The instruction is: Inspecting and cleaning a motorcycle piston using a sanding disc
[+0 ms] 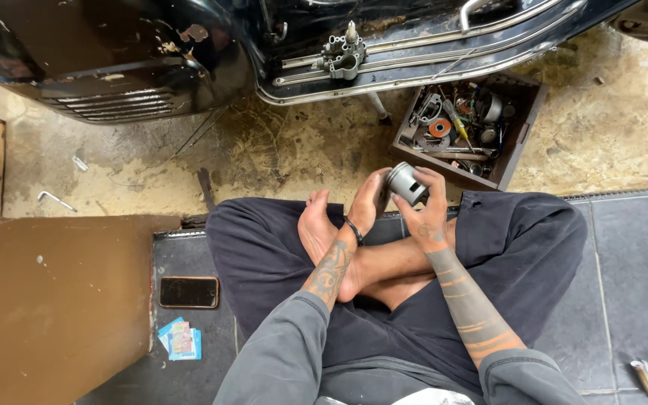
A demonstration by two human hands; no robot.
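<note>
Two hands are holding one small metal cylinder (406, 184) between them, above the person's crossed legs. The left hand (367, 201) is pressing against the near side of the cylinder with fingers curled, and the right hand (427, 214) is wrapping over its far side, fingers closing around the rim. The cylinder is grey and hollow, tilting with its open end toward the upper left. A dark band (353, 230) is sitting on the left wrist.

Just beyond the hands, a dark wooden box (523, 135) is resting on the stained concrete floor (301, 150). It is holding a jumble of parts: an orange-ringed round piece (439, 127), a screwdriver with a yellow handle (455, 120), a grey round part (491, 107), and other metal bits too tangled to tell apart.

Behind the box, a black scooter (114, 52) is standing, with a grey metal casting (341, 56) lying on its footboard rails.

On the dark tiles to the person's left, a phone (189, 292) is lying face up, with a few folded banknotes (180, 340) just beside it. A bent metal key (55, 199) is lying on the concrete, well apart.
</note>
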